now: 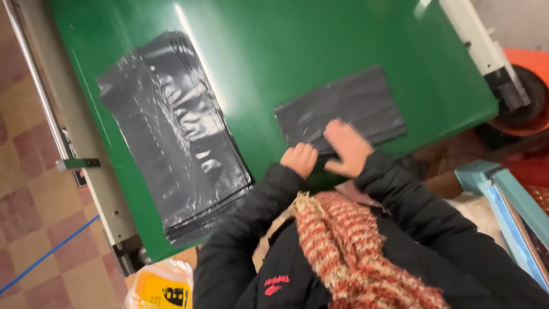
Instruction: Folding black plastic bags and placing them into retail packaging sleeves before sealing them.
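Note:
A small folded black plastic bag (349, 106) lies on the green table (297, 46) near its front edge. My right hand (346, 147) rests flat on the bag's near edge, fingers spread. My left hand (300, 159) is just beside it, with its fingers curled on the bag's near corner at the table edge. Both arms are in black jacket sleeves, and a red and cream knitted scarf (349, 246) hangs below them.
A larger stack of black plastic bags (171, 131) lies flat on the table's left part. A metal rail (74, 131) runs along the left side above a tiled floor. An orange machine part (526, 86) and a light blue frame (503, 200) stand at the right. A yellow bag (160, 286) sits below.

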